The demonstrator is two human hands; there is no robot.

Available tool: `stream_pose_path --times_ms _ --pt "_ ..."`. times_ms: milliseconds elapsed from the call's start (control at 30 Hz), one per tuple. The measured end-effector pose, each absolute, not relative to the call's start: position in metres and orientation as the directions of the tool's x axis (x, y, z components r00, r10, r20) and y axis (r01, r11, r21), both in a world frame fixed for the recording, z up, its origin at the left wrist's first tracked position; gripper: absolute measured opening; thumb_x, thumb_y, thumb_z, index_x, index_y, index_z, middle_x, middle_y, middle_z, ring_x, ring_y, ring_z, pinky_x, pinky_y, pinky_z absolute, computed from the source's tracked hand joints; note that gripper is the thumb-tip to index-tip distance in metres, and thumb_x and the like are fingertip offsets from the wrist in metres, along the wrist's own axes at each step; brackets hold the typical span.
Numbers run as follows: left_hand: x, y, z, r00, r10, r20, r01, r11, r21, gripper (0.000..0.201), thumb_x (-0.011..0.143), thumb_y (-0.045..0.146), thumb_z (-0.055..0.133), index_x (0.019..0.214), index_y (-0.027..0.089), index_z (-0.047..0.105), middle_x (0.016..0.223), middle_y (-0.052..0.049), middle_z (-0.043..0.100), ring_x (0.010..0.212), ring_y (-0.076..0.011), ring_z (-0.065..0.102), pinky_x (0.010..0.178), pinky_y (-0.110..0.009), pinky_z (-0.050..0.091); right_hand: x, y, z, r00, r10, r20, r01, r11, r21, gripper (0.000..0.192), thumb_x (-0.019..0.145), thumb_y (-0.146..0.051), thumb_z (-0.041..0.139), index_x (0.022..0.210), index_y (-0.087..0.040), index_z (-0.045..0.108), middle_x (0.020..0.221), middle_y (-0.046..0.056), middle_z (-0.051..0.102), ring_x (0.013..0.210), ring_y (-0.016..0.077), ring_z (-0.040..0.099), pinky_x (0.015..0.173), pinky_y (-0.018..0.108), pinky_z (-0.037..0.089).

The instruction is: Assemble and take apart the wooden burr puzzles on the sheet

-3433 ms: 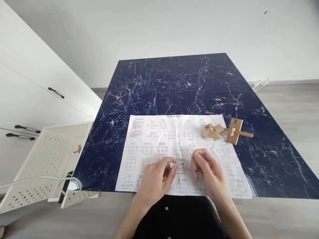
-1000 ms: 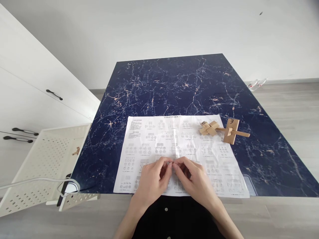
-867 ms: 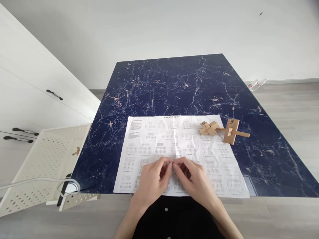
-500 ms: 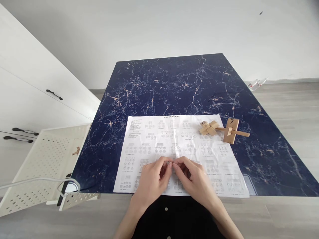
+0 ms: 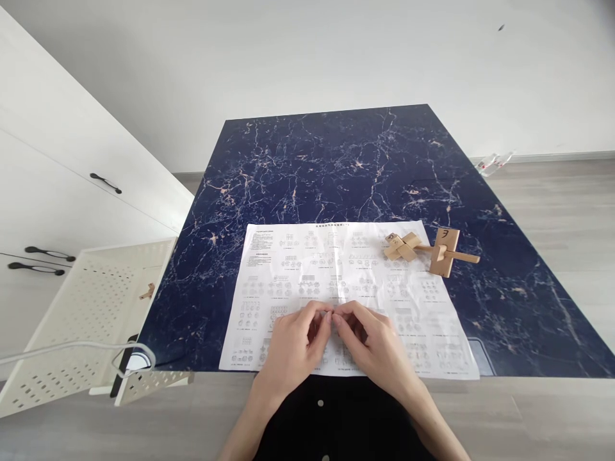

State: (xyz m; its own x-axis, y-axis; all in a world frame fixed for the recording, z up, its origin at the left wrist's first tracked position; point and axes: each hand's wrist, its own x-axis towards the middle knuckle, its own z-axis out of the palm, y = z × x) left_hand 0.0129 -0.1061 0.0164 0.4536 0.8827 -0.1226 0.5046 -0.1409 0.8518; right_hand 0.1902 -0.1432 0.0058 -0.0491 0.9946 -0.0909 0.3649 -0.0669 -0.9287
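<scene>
Over the lower middle of a creased instruction sheet (image 5: 269, 269), my left hand (image 5: 294, 342) and my right hand (image 5: 372, 339) meet at the fingertips. Each has thumb and index finger pinched together and the other fingers curled under. Whatever lies between the fingertips, if anything, is hidden. Beyond my right hand, on the sheet's upper right, is a small crossed wooden burr puzzle (image 5: 403, 247). Touching or close beside it is a second wooden puzzle (image 5: 444, 253), a flat marked block with a stick through it, partly past the sheet's edge.
The dark blue marble-patterned table (image 5: 317, 166) extends beyond the sheet. At its left side stands a cream perforated bin (image 5: 62, 326) with a small wooden piece (image 5: 147, 291) inside. A grey cable (image 5: 72, 346) loops across it. Clear bottles (image 5: 494, 164) lie on the floor at right.
Nothing on the table has been moved and both hands keep the same pose. The view has shifted only very slightly.
</scene>
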Motion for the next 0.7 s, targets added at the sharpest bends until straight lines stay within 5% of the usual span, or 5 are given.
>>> stream_pose_path --times_ms 333,500,700 --pt "0.013 -0.106 0.020 0.455 0.881 -0.126 0.499 -0.136 0.856 0.025 0.113 0.039 0.050 0.113 0.023 0.069 0.070 0.005 0.065 0.056 -0.0121 0.057 0.055 -0.025 0.044 0.196 -0.146 0.006 -0.057 0.993 -0.105 0.272 -0.086 -0.958 0.024 0.111 -0.041 0.055 0.100 -0.023 0.069 0.078 0.001 0.067 0.065 0.0166 0.056 0.059 0.030 0.044" --pt "0.013 -0.107 0.018 0.451 0.882 -0.138 0.513 -0.130 0.848 0.027 0.113 0.041 0.050 0.113 0.021 0.069 0.064 0.006 0.059 0.052 -0.0119 0.052 0.053 -0.026 0.040 0.214 -0.149 0.009 0.076 0.976 -0.204 -0.130 -0.194 -0.972 0.033 0.109 -0.050 0.060 0.090 -0.023 0.065 0.066 -0.003 0.055 0.056 0.0136 0.047 0.056 0.028 0.041" --pt "0.013 -0.107 0.015 0.451 0.882 -0.136 0.504 -0.125 0.855 0.028 0.113 0.041 0.049 0.111 0.021 0.069 0.063 0.005 0.058 0.051 -0.0121 0.050 0.053 -0.026 0.040 0.247 -0.142 0.012 0.277 0.904 -0.326 -0.568 -0.120 -0.814 0.035 0.105 -0.044 0.070 0.081 -0.020 0.063 0.064 -0.006 0.042 0.051 0.0080 0.035 0.048 0.019 0.038"
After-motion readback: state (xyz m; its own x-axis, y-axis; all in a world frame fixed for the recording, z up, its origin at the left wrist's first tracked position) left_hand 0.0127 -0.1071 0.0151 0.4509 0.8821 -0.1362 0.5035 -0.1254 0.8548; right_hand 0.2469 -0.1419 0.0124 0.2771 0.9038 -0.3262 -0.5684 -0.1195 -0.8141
